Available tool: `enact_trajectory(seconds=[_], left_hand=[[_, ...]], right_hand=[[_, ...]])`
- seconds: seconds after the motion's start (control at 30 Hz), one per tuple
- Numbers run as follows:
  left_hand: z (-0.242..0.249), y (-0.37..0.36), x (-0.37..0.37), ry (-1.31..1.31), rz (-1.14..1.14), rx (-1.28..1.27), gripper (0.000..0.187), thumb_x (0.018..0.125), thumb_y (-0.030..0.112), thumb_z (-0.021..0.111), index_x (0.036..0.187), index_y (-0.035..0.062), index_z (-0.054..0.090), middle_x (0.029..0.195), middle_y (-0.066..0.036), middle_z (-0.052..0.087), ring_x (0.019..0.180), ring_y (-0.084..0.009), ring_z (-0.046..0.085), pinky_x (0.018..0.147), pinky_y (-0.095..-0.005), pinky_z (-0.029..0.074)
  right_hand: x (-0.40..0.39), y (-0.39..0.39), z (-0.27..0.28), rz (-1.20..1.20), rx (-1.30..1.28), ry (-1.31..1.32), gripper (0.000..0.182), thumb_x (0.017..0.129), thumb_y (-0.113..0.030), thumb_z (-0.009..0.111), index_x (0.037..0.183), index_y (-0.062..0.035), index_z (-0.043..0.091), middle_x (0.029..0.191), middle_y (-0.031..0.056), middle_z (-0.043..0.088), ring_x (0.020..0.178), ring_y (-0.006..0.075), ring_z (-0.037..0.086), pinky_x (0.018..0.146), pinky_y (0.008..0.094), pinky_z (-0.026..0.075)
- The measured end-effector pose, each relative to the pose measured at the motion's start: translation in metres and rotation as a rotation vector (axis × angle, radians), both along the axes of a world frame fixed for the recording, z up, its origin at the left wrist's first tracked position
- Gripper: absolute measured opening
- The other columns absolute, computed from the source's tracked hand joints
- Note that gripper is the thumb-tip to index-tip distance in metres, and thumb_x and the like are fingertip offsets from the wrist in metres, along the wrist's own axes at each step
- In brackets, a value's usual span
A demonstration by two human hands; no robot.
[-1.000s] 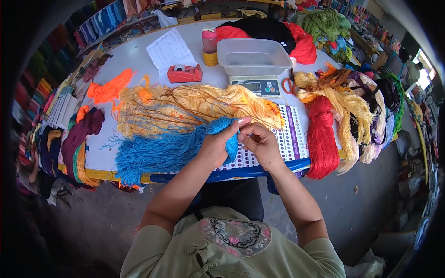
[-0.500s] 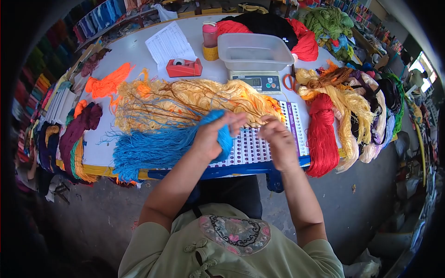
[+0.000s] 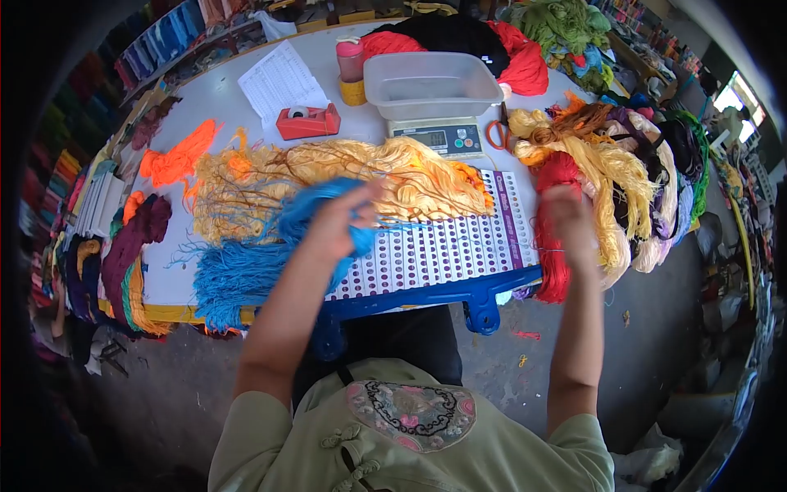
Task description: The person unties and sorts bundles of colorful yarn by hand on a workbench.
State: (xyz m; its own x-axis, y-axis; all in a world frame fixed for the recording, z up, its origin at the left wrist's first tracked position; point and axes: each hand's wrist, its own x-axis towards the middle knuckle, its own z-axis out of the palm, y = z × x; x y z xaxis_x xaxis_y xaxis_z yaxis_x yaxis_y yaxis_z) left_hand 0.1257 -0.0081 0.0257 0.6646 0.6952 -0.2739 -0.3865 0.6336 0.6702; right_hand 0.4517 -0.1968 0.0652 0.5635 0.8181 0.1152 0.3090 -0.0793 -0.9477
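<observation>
My left hand [image 3: 338, 223] is closed round the folded end of a blue yarn skein [image 3: 242, 275], whose loose strands spread to the left over the table. Blue strands stretch rightward from it above the white card with rows of purple-rimmed holes [image 3: 410, 258]. Over at the right, my right hand [image 3: 570, 217] is smeared by motion in front of the red skein [image 3: 555, 275]; its fingers cannot be made out. Cream and orange yarn [image 3: 410, 176] lies just beyond the blue skein.
A clear plastic tub [image 3: 434, 86] rests on a digital scale [image 3: 447, 138]. Behind the yarn are a red tape dispenser [image 3: 308, 123], a pink-topped bottle [image 3: 350, 70], scissors [image 3: 497, 134] and a paper sheet [image 3: 279, 82]. Mixed skeins [image 3: 623, 164] hang at the right edge.
My right hand has moved right, away from my left hand, to the red skein. My left hand has shifted left with the blue yarn, uncovering more of the holed card. The view has shifted slightly.
</observation>
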Motion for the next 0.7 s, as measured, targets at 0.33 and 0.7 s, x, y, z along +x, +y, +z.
enact_trajectory(seconds=[0.33,0.7], left_hand=[[-0.069,-0.041,0.105,0.787,-0.174,0.741,0.011,0.082,0.013,0.066,0.084,0.0019,0.065,0.064,-0.006,0.063,0.050,-0.0114,0.058,0.046,-0.0289,0.045],[-0.055,-0.043,0.105,0.611,-0.169,0.471,0.011,0.083,0.010,0.060,0.080,-0.0003,0.061,0.068,-0.008,0.062,0.050,-0.0132,0.056,0.044,-0.0265,0.039]], right_hand=[[-0.060,0.064,-0.091,0.353,-0.141,-0.494,0.015,0.092,-0.027,0.059,0.093,-0.0125,0.063,0.077,0.0156,0.066,0.074,0.0352,0.066,0.065,0.0432,0.051],[-0.056,0.064,-0.087,0.445,-0.198,-0.514,0.011,0.095,-0.020,0.057,0.098,-0.0103,0.059,0.064,0.0075,0.058,0.057,0.0175,0.059,0.057,0.0326,0.047]])
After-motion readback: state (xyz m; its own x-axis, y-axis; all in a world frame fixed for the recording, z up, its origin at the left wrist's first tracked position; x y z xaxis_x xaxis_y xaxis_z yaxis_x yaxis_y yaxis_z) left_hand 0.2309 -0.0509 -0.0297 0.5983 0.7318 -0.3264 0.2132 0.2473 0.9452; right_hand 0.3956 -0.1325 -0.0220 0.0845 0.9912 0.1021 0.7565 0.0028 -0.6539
